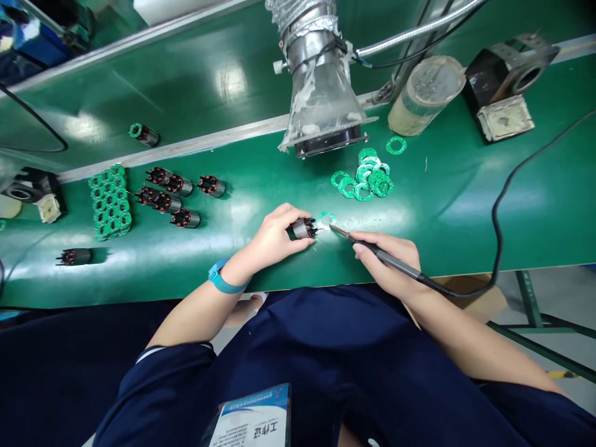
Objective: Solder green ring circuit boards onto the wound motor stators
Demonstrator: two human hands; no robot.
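In my left hand [279,236] is a small motor stator [303,228], lying on its side with its wire-wound end toward the right. A green ring-shaped circuit board [327,218] lies on the bench just right of that end; whether the two touch I cannot tell. My right hand [388,257] grips a soldering iron [395,262] like a pen, its tip at the lower edge of this ring board. Farther back on the bench is a loose heap of similar green ring boards [364,190].
Several stators [162,200] stand left, beside a block of joined green boards [110,202]. A fume extractor hood [321,105] hangs over the bench's back. A cloudy jar [426,93] and a soldering iron stand [505,93] are back right. The iron's cable [498,230] loops along the right.
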